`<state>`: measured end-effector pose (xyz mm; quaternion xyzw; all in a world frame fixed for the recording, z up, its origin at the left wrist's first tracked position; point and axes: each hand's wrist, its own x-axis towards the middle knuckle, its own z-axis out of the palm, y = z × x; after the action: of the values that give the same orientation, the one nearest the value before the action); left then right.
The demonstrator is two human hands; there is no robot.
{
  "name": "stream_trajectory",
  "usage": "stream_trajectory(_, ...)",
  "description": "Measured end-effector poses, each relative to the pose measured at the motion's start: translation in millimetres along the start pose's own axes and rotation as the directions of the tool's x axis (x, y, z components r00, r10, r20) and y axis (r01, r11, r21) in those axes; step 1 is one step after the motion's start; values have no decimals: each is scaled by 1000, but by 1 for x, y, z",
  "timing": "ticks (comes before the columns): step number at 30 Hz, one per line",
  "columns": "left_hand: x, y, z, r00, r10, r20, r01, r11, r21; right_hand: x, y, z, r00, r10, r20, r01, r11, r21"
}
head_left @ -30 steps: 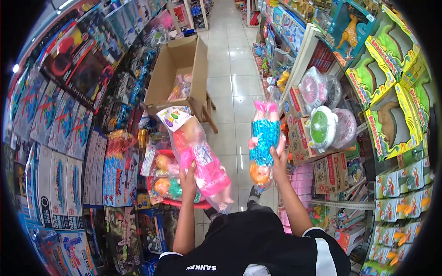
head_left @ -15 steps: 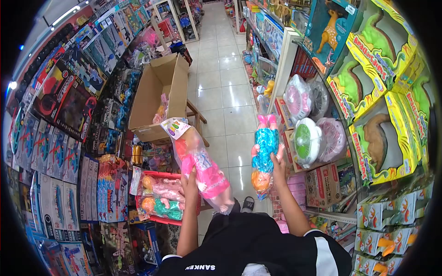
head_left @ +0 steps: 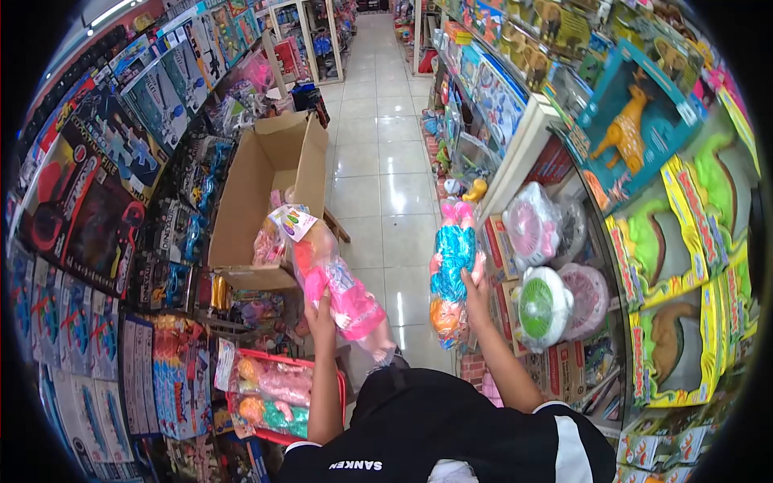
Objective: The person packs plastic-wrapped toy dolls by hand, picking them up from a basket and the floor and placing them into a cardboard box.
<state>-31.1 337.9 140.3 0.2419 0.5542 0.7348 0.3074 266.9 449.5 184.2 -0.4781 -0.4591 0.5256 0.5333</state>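
Note:
My left hand (head_left: 320,312) is closed on a doll in a pink dress (head_left: 346,294), wrapped in clear plastic with a printed header card at its top. In my right hand (head_left: 477,298) is a second bagged doll (head_left: 456,262), dressed in shiny blue, its orange-haired head pointing down toward me and its pink feet away. Both dolls hang above the tiled floor, apart from each other. Below my left forearm, a red basket (head_left: 342,394) contains more wrapped dolls, one in pink and one in green.
An open cardboard box (head_left: 310,165) with wrapped dolls inside stands on a wooden stool ahead on the left. Boxed toys line the left shelves. On the right are wrapped fans (head_left: 544,306), dinosaur boxes (head_left: 672,354) and a deer box (head_left: 628,129). A tiled aisle (head_left: 358,161) runs ahead.
My view has shifted, with the cardboard box and basket now a little lower and further left. Both hands keep their dolls; the pink doll has moved slightly left and nearer the box.

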Motion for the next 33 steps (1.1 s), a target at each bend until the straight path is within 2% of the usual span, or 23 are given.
stream_trajectory(4, 60, -3, 12, 1000, 4, -14, -4, 1000, 7, 59, 49, 21, 995, 99, -10, -99, 994, -47)
stream_trajectory(6, 89, -5, 14, 1000, 23, 10, -24, 999, 22, 80, 60, 36, 991, 103, -87, -115, 984, -138)
stream_trajectory(7, 102, -7, 17, 1000, 12, 1, -12, 1000, -12, 87, 58, 41, 986, 166, -17, -167, 983, -80)
stream_trajectory(8, 112, -9, 18, 1000, 10, -4, -10, 1000, -12, 95, 61, 50, 985, 170, -14, -170, 982, -84)
stream_trajectory(11, 140, 3, 28, 1000, 14, -7, -13, 999, 33, 115, 72, 71, 993, 116, -27, -114, 992, 54)
stream_trajectory(15, 175, -4, 29, 1000, 28, 7, -28, 999, 33, 139, 70, 100, 994, 103, -20, -103, 994, 42)
stream_trajectory(18, 199, -10, 29, 999, 47, -10, -46, 995, 88, 168, 79, 120, 985, 171, 19, -169, 984, -59)
stream_trajectory(20, 210, -13, 26, 999, -30, -23, 31, 998, 46, 187, 85, 135, 982, 180, 50, -175, 981, -81)
stream_trajectory(21, 216, -8, 26, 998, -34, -45, 37, 997, 61, 197, 89, 146, 983, 178, 54, -178, 984, -13)
stream_trajectory(23, 232, 14, 35, 993, -85, -80, 88, 995, 41, 216, 69, 175, 976, 191, 105, -192, 981, -3)
stream_trajectory(26, 263, 34, 38, 991, -24, -130, 26, 999, 19, 257, 74, 208, 961, 221, 167, -228, 973, 29)
stream_trajectory(29, 292, 74, 49, 980, -31, -197, 26, 999, -24, 300, 83, 241, 950, 195, 244, -202, 979, 2)
stream_trajectory(30, 306, 77, 43, 970, -46, -238, 39, 999, -31, 312, 83, 255, 945, 204, 255, -211, 978, -1)
stream_trajectory(31, 324, 73, 32, 977, 5, -213, -13, 999, -35, 321, 81, 268, 935, 212, 286, -227, 974, 21)
stream_trajectory(33, 346, 73, 15, 972, 21, -233, -26, 999, -20, 333, 77, 291, 912, 237, 336, -265, 963, 42)
